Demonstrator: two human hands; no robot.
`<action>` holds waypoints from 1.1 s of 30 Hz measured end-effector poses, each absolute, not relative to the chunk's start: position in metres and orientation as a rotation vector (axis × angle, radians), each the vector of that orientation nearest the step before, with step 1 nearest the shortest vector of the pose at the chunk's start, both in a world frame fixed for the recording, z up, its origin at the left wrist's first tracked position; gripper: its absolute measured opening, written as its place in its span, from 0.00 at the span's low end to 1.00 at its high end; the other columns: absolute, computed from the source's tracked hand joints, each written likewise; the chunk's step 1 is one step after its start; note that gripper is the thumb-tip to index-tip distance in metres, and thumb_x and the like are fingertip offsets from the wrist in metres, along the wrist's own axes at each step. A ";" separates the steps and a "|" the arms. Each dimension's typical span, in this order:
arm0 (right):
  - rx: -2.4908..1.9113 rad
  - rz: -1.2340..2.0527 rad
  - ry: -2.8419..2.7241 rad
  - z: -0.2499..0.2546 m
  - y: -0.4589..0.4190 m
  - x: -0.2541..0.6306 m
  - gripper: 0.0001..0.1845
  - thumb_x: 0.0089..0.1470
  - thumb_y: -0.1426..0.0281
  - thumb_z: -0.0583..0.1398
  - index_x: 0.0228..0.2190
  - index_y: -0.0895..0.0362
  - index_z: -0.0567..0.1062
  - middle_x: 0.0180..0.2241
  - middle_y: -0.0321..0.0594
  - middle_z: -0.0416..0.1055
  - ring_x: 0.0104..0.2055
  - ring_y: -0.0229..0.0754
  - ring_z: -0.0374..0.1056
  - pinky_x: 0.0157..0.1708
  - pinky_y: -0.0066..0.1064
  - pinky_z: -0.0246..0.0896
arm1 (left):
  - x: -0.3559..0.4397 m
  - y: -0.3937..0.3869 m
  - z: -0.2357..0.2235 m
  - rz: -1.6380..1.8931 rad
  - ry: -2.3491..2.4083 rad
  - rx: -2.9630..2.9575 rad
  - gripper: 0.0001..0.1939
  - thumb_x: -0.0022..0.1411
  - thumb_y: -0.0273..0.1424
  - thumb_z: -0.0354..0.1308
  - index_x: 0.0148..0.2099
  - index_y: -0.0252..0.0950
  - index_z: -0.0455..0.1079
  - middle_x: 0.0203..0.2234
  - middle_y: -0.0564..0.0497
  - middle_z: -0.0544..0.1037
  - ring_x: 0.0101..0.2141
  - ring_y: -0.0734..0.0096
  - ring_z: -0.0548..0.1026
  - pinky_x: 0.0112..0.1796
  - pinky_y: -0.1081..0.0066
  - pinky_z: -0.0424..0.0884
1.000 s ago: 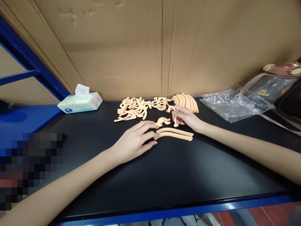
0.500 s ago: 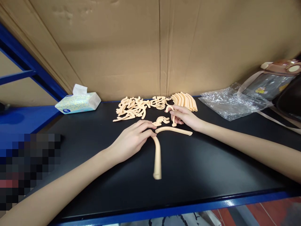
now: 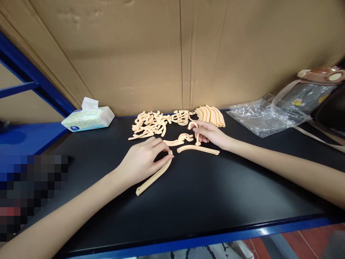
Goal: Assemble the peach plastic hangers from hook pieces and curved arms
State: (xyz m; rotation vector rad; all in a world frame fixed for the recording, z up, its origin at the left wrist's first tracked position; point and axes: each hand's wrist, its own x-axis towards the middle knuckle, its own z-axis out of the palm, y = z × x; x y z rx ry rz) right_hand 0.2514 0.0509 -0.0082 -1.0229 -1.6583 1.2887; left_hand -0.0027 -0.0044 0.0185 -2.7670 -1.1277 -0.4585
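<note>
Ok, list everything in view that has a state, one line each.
Left hand: pinching a strip's end
Strip in it: slanting toward the near edge
Right hand: gripping a hooked piece
Hooked piece: hook end up
Loose strip: lying on the table
Loose pieces at the back left: jumbled
Strips at the back right: lined up together
Tissue pack: open, tissue sticking out
Plastic bag: crumpled
Bottle: lid on

From the near side, the head camera looks forward and down across the black tabletop [image 3: 210, 190] to the cardboard wall [image 3: 129, 61]. Left hand [image 3: 144, 158] and right hand [image 3: 210, 133] appear mid-view, fairly close.
</note>
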 end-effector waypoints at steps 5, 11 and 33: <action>-1.046 1.295 -1.668 -0.008 0.051 0.251 0.07 0.55 0.70 0.55 0.37 0.59 0.68 0.15 0.27 0.59 0.16 0.29 0.53 0.15 0.21 0.46 | -0.001 -0.005 0.018 -0.386 -1.264 -2.775 0.20 0.62 0.50 0.50 0.32 0.37 0.63 0.30 0.53 0.70 0.32 0.68 0.70 0.27 0.72 0.61; -1.051 1.304 -1.672 -0.008 0.051 0.252 0.10 0.55 0.70 0.56 0.40 0.60 0.69 0.15 0.27 0.60 0.15 0.29 0.52 0.15 0.21 0.46 | 0.001 -0.006 0.016 -0.317 -1.312 -2.900 0.17 0.63 0.47 0.51 0.34 0.38 0.62 0.31 0.54 0.69 0.32 0.69 0.69 0.28 0.73 0.60; -1.065 1.218 -1.690 -0.012 0.054 0.253 0.11 0.54 0.67 0.56 0.39 0.59 0.69 0.15 0.26 0.58 0.16 0.29 0.54 0.15 0.21 0.47 | 0.002 -0.010 0.019 -0.205 -1.237 -2.996 0.05 0.65 0.32 0.46 0.38 0.40 0.51 0.27 0.58 0.69 0.21 0.75 0.66 0.23 0.76 0.56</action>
